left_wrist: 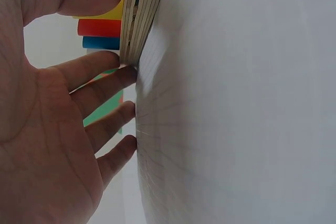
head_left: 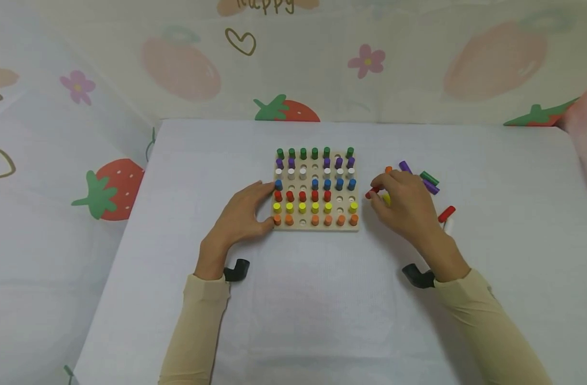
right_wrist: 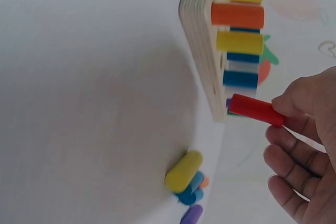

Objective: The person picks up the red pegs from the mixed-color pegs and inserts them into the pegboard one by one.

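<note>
A square wooden pegboard (head_left: 316, 230) lies on the white table, carrying rows of pegs: green at the far side, then purple, white, blue, red, yellow and orange nearest. Several of its holes show bare. My left hand (head_left: 240, 214) rests at the board's left side, thumb by the near corner and fingertips along the edge, reaching down to the tabletop. To the right of the board, my right hand (head_left: 409, 206) pinches a red peg (right_wrist: 257, 109) between thumb and fingers, raised and tilted. Just below that hand lies a loose yellow peg (right_wrist: 184, 171).
Loose pegs are scattered around the right hand: a green peg (head_left: 430, 178), two purple pegs, an orange peg (head_left: 388, 169), a red peg (head_left: 446, 214) and a white peg (head_left: 449, 226). Blue pegs (right_wrist: 191, 195) show beyond the yellow one. A printed cloth (head_left: 293, 69) hangs behind the table.
</note>
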Demonstrator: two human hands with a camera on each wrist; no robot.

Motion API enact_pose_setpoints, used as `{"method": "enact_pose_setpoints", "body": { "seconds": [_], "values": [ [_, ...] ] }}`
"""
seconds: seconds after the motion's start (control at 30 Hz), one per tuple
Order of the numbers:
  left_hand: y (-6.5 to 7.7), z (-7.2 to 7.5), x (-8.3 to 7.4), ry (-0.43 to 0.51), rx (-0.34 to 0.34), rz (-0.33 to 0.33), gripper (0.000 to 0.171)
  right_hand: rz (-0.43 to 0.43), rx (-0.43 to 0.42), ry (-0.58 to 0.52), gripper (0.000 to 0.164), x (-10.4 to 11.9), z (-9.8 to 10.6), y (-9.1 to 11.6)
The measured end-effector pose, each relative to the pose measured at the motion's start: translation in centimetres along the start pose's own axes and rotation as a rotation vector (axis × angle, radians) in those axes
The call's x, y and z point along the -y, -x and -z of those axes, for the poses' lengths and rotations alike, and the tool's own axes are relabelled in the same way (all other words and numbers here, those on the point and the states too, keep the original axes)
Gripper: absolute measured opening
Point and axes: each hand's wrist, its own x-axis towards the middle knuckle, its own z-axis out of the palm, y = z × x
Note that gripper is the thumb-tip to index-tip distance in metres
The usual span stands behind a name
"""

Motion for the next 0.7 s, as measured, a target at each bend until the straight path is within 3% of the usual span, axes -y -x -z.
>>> {"method": "enact_pose_setpoints", "body": {
  "seconds": [0.3, 0.7],
  "values": [
    [-0.1, 0.0, 0.0, 0.000, -0.008, -0.007, 0.084, 0.067, -0.019, -0.001, 0.015, 0.9, -0.6, -0.8],
    [0.0, 0.0, 0.1, -0.003, -0.008, -0.004, 0.084, 0.053, 0.064, -0.014, 0.017, 2.1, -1.3, -1.6]
  ]
}}
